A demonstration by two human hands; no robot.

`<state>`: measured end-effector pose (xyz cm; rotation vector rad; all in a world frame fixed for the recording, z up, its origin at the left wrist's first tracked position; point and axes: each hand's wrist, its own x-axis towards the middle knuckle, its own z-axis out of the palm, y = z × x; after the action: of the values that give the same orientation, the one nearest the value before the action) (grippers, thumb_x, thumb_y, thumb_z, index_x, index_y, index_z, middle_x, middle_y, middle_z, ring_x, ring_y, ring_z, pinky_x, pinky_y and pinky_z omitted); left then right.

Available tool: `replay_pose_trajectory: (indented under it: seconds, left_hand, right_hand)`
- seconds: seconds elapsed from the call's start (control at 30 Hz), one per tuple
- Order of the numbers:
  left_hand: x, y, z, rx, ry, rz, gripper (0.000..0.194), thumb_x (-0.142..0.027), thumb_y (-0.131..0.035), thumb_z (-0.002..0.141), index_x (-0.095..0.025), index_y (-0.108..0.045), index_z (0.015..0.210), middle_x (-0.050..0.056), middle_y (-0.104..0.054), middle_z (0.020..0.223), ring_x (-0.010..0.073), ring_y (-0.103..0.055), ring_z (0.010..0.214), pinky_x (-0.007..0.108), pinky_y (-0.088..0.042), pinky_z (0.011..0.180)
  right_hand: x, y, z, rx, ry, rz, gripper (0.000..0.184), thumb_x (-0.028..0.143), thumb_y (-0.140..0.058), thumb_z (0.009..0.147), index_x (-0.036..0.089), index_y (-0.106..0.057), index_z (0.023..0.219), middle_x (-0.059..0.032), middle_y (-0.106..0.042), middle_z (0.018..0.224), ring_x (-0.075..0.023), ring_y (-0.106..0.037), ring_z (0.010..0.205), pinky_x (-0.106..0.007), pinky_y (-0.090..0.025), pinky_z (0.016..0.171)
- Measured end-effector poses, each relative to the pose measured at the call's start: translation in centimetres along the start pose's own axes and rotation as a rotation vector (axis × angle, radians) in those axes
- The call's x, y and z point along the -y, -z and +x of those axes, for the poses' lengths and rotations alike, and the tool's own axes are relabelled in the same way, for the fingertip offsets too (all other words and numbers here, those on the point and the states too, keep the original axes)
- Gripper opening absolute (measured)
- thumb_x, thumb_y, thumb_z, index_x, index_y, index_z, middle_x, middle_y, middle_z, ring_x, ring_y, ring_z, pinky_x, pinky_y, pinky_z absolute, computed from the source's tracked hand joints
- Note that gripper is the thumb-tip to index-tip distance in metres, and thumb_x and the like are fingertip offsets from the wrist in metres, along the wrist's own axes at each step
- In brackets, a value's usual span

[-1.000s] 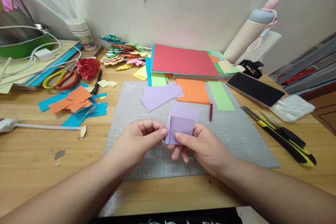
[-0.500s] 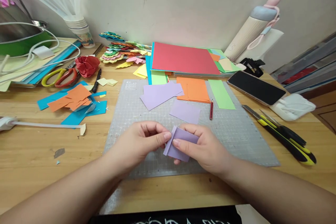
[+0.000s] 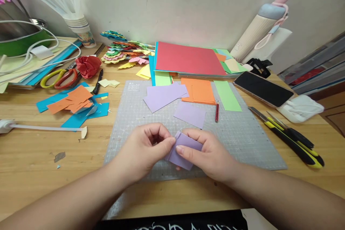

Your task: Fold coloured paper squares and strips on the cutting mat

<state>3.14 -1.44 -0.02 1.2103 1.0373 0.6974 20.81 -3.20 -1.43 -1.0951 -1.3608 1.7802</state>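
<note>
Both my hands hold one small folded purple paper piece point(image 3: 184, 151) just above the near part of the grey cutting mat point(image 3: 242, 140). My left hand point(image 3: 145, 149) pinches its left edge between thumb and forefinger. My right hand point(image 3: 208, 152) grips its right side, thumb on top and fingers beneath. Behind it on the mat lie a loose purple square point(image 3: 191, 114) and a larger purple sheet point(image 3: 164, 96).
Orange sheets point(image 3: 198, 91), a green strip point(image 3: 227, 95) and a red pencil point(image 3: 216, 112) lie on the mat's far part. Yellow-black craft knives point(image 3: 291, 140) and a phone point(image 3: 262, 88) are on the right. Scissors point(image 3: 58, 78), blue and orange scraps point(image 3: 75, 104) are on the left, a red paper stack point(image 3: 188, 59) behind.
The purple piece came down from an upright hold to lie flatter and lower over the mat. Both hands dropped slightly with it and closed in on its left edge.
</note>
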Motion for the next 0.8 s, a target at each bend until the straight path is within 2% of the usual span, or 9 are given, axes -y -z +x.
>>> replay_pose_trajectory:
  seconds: [0.1, 0.27, 0.43, 0.57, 0.8]
  left_hand:
    - [-0.1, -0.2, -0.07, -0.014, -0.029, 0.045, 0.019, -0.028, -0.063, 0.074, -0.017, -0.052, 0.063, -0.004, -0.051, 0.06, 0.0092, -0.047, 0.055, 0.022, -0.037, 0.052]
    - [-0.13, -0.07, -0.24, 0.135, -0.048, -0.031, 0.025, -0.035, -0.052, 0.085, -0.019, -0.048, 0.067, -0.005, -0.044, 0.059, 0.0097, -0.043, 0.055, 0.022, -0.035, 0.053]
    - [0.25, 0.18, -0.36, 0.225, -0.076, -0.011, 0.033, -0.037, -0.045, 0.091, -0.018, -0.041, 0.064, -0.006, -0.036, 0.061, 0.0089, -0.034, 0.057, 0.022, -0.031, 0.055]
    - [0.56, 0.21, -0.39, 0.267, -0.059, -0.061, 0.033, -0.039, -0.043, 0.093, -0.018, -0.042, 0.068, -0.005, -0.035, 0.064, 0.0087, -0.034, 0.059, 0.022, -0.03, 0.055]
    - [0.58, 0.32, -0.38, 0.263, -0.097, 0.027, 0.033, -0.038, -0.045, 0.093, -0.017, -0.043, 0.067, -0.005, -0.036, 0.064, 0.0087, -0.034, 0.06, 0.022, -0.03, 0.055]
  right_hand:
    - [0.14, 0.01, 0.02, 0.002, 0.012, -0.016, 0.023, 0.035, -0.068, 0.077, 0.016, -0.057, 0.07, 0.0024, -0.058, 0.059, -0.0083, -0.052, 0.052, -0.019, -0.039, 0.047]
    - [0.36, 0.16, 0.03, 0.118, -0.109, 0.21, 0.021, 0.035, -0.069, 0.076, 0.016, -0.06, 0.075, -0.0003, -0.065, 0.062, -0.0109, -0.06, 0.053, -0.02, -0.045, 0.048]
    - [0.35, 0.21, 0.01, 0.157, -0.158, 0.295, 0.024, 0.035, -0.072, 0.073, 0.015, -0.058, 0.073, 0.0, -0.065, 0.06, -0.0102, -0.061, 0.051, -0.019, -0.046, 0.046]
    - [0.33, 0.13, -0.02, 0.16, -0.175, 0.293, 0.027, 0.037, -0.072, 0.074, 0.014, -0.057, 0.073, -0.0001, -0.064, 0.06, -0.01, -0.061, 0.051, -0.019, -0.046, 0.046]
    - [0.37, 0.26, -0.17, 0.151, -0.14, 0.219, 0.027, 0.037, -0.07, 0.076, 0.013, -0.058, 0.073, 0.0001, -0.061, 0.06, -0.0092, -0.058, 0.051, -0.019, -0.043, 0.046]
